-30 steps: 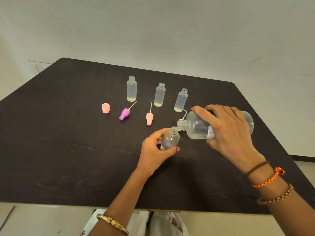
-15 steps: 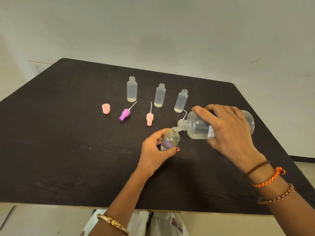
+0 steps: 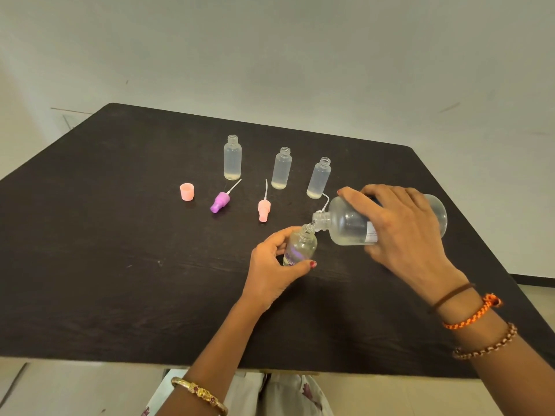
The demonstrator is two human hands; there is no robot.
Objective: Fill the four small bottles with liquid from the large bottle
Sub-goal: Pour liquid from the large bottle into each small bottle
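Right hand (image 3: 402, 232) tips the large clear bottle (image 3: 348, 226) into a small clear bottle (image 3: 300, 247) gripped by the left hand (image 3: 270, 274); three frosted small bottles (image 3: 282, 168), upper centre, hold only dregs.

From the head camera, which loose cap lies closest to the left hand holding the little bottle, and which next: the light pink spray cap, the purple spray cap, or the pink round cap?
1. Light pink spray cap: just beyond the left hand.
2. Purple spray cap: farther left.
3. Pink round cap: leftmost, farthest.
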